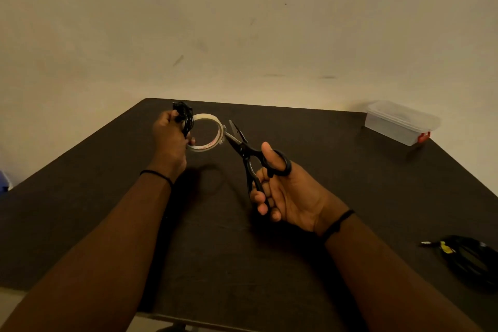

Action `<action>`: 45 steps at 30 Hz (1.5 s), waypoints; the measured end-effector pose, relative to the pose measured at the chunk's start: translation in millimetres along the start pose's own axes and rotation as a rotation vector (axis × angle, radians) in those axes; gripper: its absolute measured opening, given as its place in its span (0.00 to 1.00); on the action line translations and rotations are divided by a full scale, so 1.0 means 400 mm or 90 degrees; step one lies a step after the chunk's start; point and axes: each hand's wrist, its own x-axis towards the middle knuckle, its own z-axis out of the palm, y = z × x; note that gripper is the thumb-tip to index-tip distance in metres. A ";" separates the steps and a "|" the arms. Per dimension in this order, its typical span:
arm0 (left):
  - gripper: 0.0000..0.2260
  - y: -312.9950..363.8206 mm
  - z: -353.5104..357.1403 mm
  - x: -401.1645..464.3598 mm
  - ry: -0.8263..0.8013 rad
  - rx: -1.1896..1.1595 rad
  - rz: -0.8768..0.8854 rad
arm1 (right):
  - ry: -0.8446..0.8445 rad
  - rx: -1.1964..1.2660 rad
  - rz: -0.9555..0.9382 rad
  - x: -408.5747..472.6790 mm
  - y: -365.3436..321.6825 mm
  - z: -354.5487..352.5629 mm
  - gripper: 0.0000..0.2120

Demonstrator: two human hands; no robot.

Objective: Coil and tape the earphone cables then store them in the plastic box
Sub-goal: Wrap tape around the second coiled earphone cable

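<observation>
Holding a small black coil of earphone cable (184, 120) together with a roll of clear tape (206, 132), the left hand (168, 140) has its fingers curled round both, raised above the dark table (336, 170) near its far left corner. The bundle looks light, soft and springy; I judge it would loosen if the grip eased, so the best hold is a pinch across the gathered strands. The tape's free end is thin, sticky and limp, likely to fold onto itself. Just right of the roll, the black scissors (244, 149) have their blades parted at a short tab of tape at the roll's edge, so the cut seems about to be made. The right hand (283, 191) grips the scissors, thumb through one loop and fingers wrapped on the other. Far right, near the back edge, the clear plastic box (398, 122) sits well apart, its lid apparently on. At the near right edge lies another black cable coil (471, 259).
</observation>
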 end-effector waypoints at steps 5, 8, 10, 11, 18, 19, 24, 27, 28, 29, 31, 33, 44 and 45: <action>0.13 -0.004 0.001 0.000 -0.027 0.014 0.009 | 0.012 -0.005 -0.001 0.000 -0.004 0.005 0.28; 0.13 -0.005 0.004 0.001 -0.037 0.013 0.010 | 0.023 -0.014 -0.005 0.004 -0.004 0.007 0.28; 0.13 -0.004 0.005 0.001 -0.051 0.013 0.015 | 0.031 -0.019 -0.006 0.004 -0.004 0.009 0.27; 0.13 -0.005 0.006 0.002 -0.057 0.012 0.017 | 0.034 -0.020 -0.009 0.003 -0.004 0.010 0.27; 0.13 -0.008 -0.001 0.007 -0.074 0.035 0.031 | 0.060 -0.047 -0.005 0.002 -0.007 0.020 0.27; 0.13 -0.008 -0.002 0.007 -0.075 0.041 0.034 | 0.065 -0.050 -0.004 0.001 -0.007 0.021 0.27; 0.12 -0.012 -0.006 0.012 -0.089 0.051 0.049 | 0.085 -0.051 -0.004 0.000 -0.008 0.026 0.23; 0.13 -0.015 -0.007 0.013 -0.090 0.055 0.050 | 0.097 -0.053 -0.006 0.001 -0.008 0.027 0.24; 0.13 -0.015 -0.007 0.012 -0.090 0.058 0.051 | 0.103 -0.054 -0.009 0.001 -0.009 0.027 0.26; 0.13 -0.013 -0.007 0.011 -0.090 0.058 0.052 | 0.110 -0.056 -0.011 0.001 -0.009 0.028 0.29; 0.14 -0.011 -0.007 0.009 -0.089 0.057 0.057 | 0.119 -0.059 -0.015 -0.001 -0.008 0.029 0.30; 0.14 -0.009 -0.009 0.010 -0.087 0.055 0.056 | 0.126 -0.064 -0.021 -0.001 -0.007 0.030 0.28; 0.14 -0.005 -0.023 0.008 -0.109 0.046 0.054 | 0.176 -0.081 -0.072 0.008 0.003 0.030 0.30; 0.14 -0.005 -0.024 0.008 -0.107 0.047 0.050 | 0.177 -0.074 -0.077 0.008 0.002 0.029 0.30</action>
